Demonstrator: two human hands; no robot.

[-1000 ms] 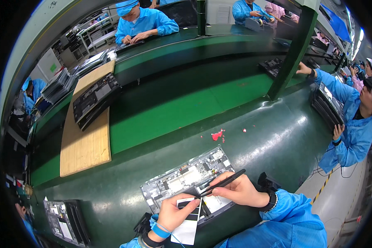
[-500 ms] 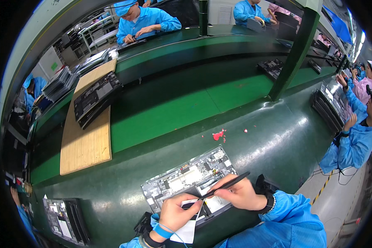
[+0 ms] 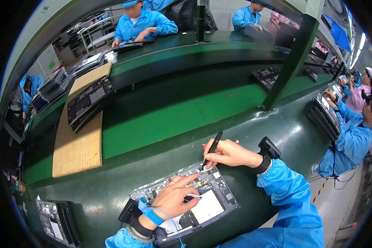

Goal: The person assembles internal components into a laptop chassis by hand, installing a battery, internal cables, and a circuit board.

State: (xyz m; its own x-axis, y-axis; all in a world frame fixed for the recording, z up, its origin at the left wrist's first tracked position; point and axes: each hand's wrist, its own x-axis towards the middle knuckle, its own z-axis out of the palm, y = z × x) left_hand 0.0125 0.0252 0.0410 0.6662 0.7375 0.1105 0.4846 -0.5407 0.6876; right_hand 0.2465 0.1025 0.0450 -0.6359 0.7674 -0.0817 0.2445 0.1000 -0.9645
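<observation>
In front of me an opened laptop base [image 3: 229, 196] lies on the green bench, its boards and white battery panel [image 3: 208, 206] exposed. My right hand [image 3: 229, 153] grips a slim black pen-shaped tool [image 3: 213, 148], nearly upright, with its tip down at the base's far edge. Over the middle of the base lies my left hand [image 3: 175, 197], forefinger reaching across the circuit board. A white sheet [image 3: 171, 224] shows below that hand, and a white edge with something dark sticks out between thumb and fingers. The palm hides most of it.
A wooden board [image 3: 80, 155] at the left carries stacked laptop bases [image 3: 91, 99]. More bases [image 3: 58, 221] stand at the near left and others [image 3: 324, 118] at the right, by co-workers in blue. A green post [image 3: 287, 68] rises beyond my right hand. Red scraps [image 3: 205, 146] lie behind it.
My right hand has moved away from my left, out to the base's far edge, turning the tool upright. My left hand has shifted forward over the board. The view has turned slightly.
</observation>
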